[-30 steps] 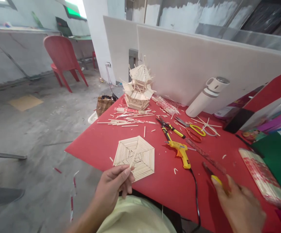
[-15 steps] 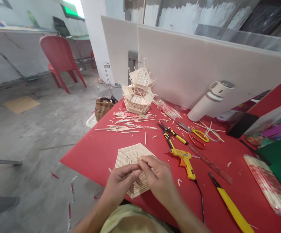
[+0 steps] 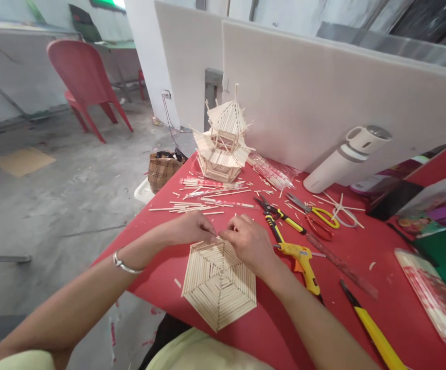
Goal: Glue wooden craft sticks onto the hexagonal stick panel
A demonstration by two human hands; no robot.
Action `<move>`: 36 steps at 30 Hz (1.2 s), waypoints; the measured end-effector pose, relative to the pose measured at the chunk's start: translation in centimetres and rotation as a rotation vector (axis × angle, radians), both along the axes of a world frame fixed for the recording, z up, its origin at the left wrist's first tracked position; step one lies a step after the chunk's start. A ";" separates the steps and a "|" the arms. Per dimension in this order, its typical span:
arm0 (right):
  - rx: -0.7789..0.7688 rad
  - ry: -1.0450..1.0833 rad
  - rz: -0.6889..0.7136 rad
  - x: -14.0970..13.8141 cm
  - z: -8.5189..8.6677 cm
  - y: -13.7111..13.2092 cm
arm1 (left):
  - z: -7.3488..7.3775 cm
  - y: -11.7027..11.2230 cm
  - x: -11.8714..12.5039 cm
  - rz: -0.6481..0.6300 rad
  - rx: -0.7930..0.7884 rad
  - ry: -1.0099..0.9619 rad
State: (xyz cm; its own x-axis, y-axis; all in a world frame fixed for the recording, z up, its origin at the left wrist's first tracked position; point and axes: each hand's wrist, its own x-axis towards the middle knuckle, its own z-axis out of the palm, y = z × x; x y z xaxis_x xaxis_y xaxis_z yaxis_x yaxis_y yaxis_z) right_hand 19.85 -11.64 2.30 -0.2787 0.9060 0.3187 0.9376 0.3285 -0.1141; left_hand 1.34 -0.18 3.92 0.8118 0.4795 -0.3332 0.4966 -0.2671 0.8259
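A hexagonal panel of thin wooden sticks [image 3: 219,288] lies flat on the red tabletop in front of me. At its far corner, my left hand [image 3: 195,227] comes in from the left with its fingers pinched together. My right hand [image 3: 246,237] meets it there, thumb and fingers also closed, partly covering the panel's upper right edge. Whatever sits between the fingertips is too small or hidden to make out. Beyond the hands stands a tiered pagoda model of sticks [image 3: 226,139]. Loose wooden sticks [image 3: 186,206] lie between it and my left hand.
Right of my right hand lie a yellow glue gun [image 3: 302,262], cutting pliers [image 3: 280,216], yellow-handled scissors [image 3: 315,210] and a yellow utility knife [image 3: 373,329]. A white thermos [image 3: 338,164] leans by the board. Packed sticks [image 3: 431,298] lie far right. A red chair [image 3: 82,77] stands behind.
Both hands have moved away from me, from over the panel's middle to its far corner. More of the panel now shows. The camera view has shifted slightly.
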 end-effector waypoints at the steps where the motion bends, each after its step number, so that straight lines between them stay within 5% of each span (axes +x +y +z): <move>1: 0.002 0.025 -0.004 0.1 -0.1 0.2 | -0.2 0.5 0.2 -0.012 -0.018 0.000; 5: 0.092 0.192 -0.207 2.0 -0.2 -2.3 | -1.2 2.2 0.8 -0.001 -0.091 0.049; 9: 0.211 0.151 -0.686 6.4 -1.3 -9.3 | -2.3 3.4 1.1 -0.058 -0.162 0.089; 11: 0.129 0.102 -0.912 8.6 -2.6 -12.8 | -2.8 3.7 1.2 -0.080 -0.187 0.096; 14: -0.149 0.191 -1.068 10.3 -4.4 -15.9 | -3.1 4.0 1.1 -0.088 -0.163 0.108; 20: -0.426 0.203 -1.107 10.9 -5.2 -14.7 | -3.7 3.7 0.6 -0.059 -0.028 0.085; 24: -0.501 0.453 -1.052 12.8 -5.3 -14.9 | -4.0 3.4 0.3 -0.034 -0.135 0.134; 30: -0.327 0.551 -0.994 11.4 -3.6 -14.9 | -3.4 3.7 0.3 -0.048 -0.297 0.152; 36: -0.205 0.295 -0.764 5.6 0.1 -9.8 | -3.2 3.9 0.3 -0.038 -0.305 0.195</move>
State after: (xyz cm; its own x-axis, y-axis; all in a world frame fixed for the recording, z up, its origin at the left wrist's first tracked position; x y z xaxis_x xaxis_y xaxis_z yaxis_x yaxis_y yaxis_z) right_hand 25.45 -21.40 2.40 0.5033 0.8593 0.0909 0.8160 -0.4380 -0.3772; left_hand 1.62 3.75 0.71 0.7343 0.3053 -0.6063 0.6469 -0.0442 0.7613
